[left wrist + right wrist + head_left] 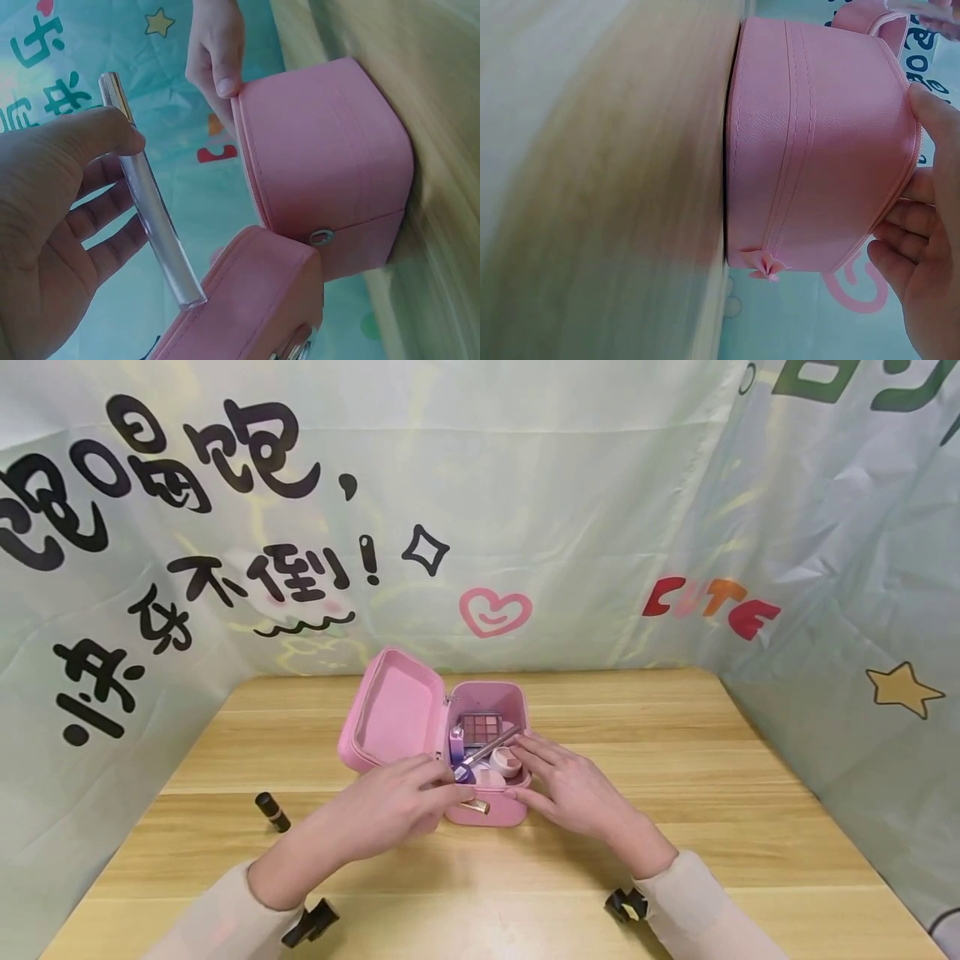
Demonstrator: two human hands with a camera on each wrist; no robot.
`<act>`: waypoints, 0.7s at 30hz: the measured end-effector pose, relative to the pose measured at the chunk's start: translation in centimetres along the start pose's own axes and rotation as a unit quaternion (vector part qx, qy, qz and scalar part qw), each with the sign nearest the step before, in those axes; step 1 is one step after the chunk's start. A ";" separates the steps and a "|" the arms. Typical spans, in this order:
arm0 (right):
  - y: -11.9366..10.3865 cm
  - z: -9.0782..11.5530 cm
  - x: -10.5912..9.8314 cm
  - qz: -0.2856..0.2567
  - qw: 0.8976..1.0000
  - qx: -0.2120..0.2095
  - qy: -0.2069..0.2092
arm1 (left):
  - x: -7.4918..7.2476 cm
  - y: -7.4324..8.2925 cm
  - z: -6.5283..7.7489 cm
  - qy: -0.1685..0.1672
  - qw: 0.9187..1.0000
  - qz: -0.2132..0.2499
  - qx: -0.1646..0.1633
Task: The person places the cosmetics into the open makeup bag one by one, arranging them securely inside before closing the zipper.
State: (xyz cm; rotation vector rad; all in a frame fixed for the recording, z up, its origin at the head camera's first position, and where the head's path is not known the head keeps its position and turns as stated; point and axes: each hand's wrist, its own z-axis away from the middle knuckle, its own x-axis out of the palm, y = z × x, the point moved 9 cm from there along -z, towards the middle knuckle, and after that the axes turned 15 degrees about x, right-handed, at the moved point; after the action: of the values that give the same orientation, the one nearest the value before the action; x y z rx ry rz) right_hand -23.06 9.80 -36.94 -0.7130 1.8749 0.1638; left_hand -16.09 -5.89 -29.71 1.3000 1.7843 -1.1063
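A pink makeup case (486, 814) stands on the table, its lid (397, 714) swung back to the left. My left hand (401, 797) pinches a slender cosmetic tube (161, 225), with a pale body and shiny metallic end, in front of the case. Its thumb lies across the tube near that end. My right hand (577, 789) holds the case's right rim, thumb at the front corner and fingers bent over the edge. Inside lie an eyeshadow palette (482, 729), a slim stick (491, 749), a round white-rimmed jar (506, 762) and a small purple bottle (457, 745).
A black lipstick-like tube (272, 812) lies on the wooden table (637, 718), left of the case. Printed cloth (585, 527) surrounds the table's back and sides. Black devices (311, 922) are at both wrists.
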 end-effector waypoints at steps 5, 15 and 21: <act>0.1 0.0 0.1 0.001 1.000 0.003 -0.008 | 0.4 -0.5 -0.8 -0.010 1.000 -0.001 -0.003; -0.1 0.0 0.0 -0.004 1.000 -0.004 -0.005 | 1.7 -1.5 -1.8 -0.045 0.999 -0.014 -0.010; 0.0 0.0 0.1 -0.008 1.000 -0.004 -0.002 | 3.3 -2.2 -1.5 -0.085 0.996 -0.032 -0.020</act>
State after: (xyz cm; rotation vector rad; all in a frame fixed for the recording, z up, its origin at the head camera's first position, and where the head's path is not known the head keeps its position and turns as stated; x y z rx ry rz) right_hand -23.08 9.81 -37.00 -0.7314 1.8663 0.1621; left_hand -19.22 -3.57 -31.43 1.0984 1.7224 -1.1735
